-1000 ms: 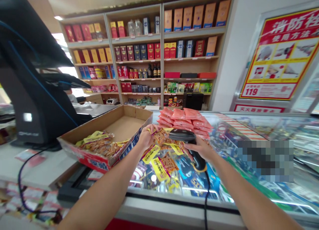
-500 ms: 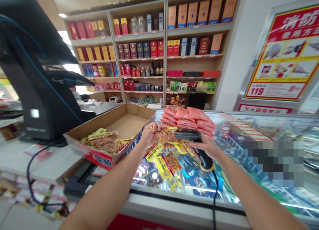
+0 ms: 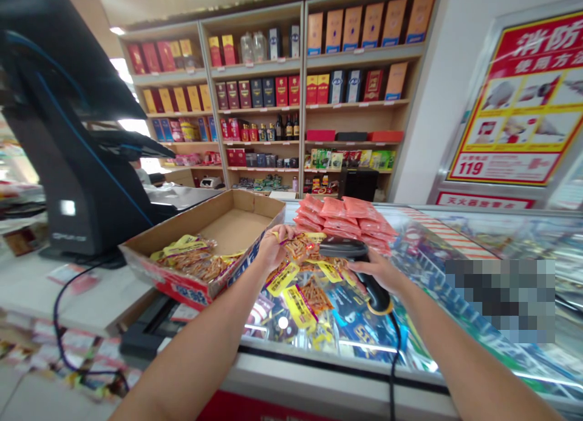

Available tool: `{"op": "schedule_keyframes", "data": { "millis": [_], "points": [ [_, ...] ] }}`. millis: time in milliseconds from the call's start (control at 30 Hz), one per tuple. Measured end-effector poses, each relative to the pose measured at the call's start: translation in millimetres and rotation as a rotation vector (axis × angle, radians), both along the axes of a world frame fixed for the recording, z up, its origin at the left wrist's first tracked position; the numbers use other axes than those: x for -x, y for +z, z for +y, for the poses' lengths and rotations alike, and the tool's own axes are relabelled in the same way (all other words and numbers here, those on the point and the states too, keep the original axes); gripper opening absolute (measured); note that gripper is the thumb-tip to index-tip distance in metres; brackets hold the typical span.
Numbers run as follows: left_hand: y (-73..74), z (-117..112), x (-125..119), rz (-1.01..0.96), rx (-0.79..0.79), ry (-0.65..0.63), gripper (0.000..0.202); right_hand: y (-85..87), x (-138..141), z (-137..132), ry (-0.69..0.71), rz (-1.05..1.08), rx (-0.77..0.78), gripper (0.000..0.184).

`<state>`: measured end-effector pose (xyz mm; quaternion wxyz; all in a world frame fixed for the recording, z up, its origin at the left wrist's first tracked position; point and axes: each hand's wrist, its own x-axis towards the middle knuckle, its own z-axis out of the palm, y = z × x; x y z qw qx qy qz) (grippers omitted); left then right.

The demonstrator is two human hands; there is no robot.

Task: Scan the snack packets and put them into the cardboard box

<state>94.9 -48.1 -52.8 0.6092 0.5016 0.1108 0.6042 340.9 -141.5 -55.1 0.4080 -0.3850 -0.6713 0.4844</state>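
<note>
My left hand [image 3: 272, 245] is closed on a yellow-labelled snack packet [image 3: 298, 246], lifted over several loose packets of the same kind [image 3: 300, 296] on the glass counter. My right hand [image 3: 380, 268] grips a black corded barcode scanner [image 3: 353, 257]. The scanner's head points left at the held packet, close to it, and a small red dot shows on the packet. A shallow cardboard box [image 3: 214, 226] to the left holds more yellow packets [image 3: 191, 260] at its near end.
A stack of pink packets [image 3: 344, 217] lies behind my hands. The black till screen stand [image 3: 77, 166] rises at the left, its cable hanging off the counter. The glass display counter [image 3: 455, 245] stretches right. Shelves of boxed bottles [image 3: 282, 87] fill the back wall.
My hands have kept their grip and stayed almost still. A red dot of light has appeared on the held packet. The view has shifted slightly.
</note>
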Motion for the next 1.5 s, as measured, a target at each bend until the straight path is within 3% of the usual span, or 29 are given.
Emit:
{"op": "schedule_keyframes", "data": {
  "millis": [267,400,567,733,833,967,1067,1133,1200,1300,1400,1500],
  "points": [
    [-4.8,4,-1,-0.008,0.030,0.027,0.024,-1.4,2,1,-0.019,0.047,-0.031,0.035],
    [-14.3,15,0,0.058,0.007,0.147,0.022,-2.9,2,2,-0.021,0.065,-0.052,0.034],
    [-22.6,30,9,0.356,-0.136,0.445,0.018,-5.1,1,4,-0.045,0.072,-0.036,0.034],
    [-21.7,18,21,0.732,-0.261,0.493,0.027,-4.1,4,5,-0.077,0.084,-0.027,0.034],
    [-10.5,5,37,0.917,-0.380,0.503,0.034,-3.8,6,5,-0.068,0.086,-0.028,0.033],
    [35.1,10,70,1.196,-0.419,0.426,0.028,-5.6,7,7,-0.065,0.089,-0.054,0.034],
    [72.2,29,95,1.319,-0.331,0.478,0.020,-6.4,8,8,-0.068,0.098,-0.065,0.033],
    [82.5,40,110,1.395,-0.173,0.540,0.023,-6.3,9,8,-0.069,0.102,-0.073,0.035],
    [78.3,45,123,1.465,0.030,0.549,0.027,-6.0,10,7,-0.064,0.106,-0.096,0.037],
    [56.6,46,137,1.591,0.263,0.407,0.032,-6.0,11,7,-0.036,0.109,-0.137,0.039],
    [40.4,48,138,1.585,0.286,0.362,0.027,-6.6,11,8,-0.013,0.108,-0.148,0.039],
    [44.8,51,133,1.510,0.263,0.455,0.027,-7.6,10,8,-0.023,0.119,-0.126,0.037]
  ]
}}
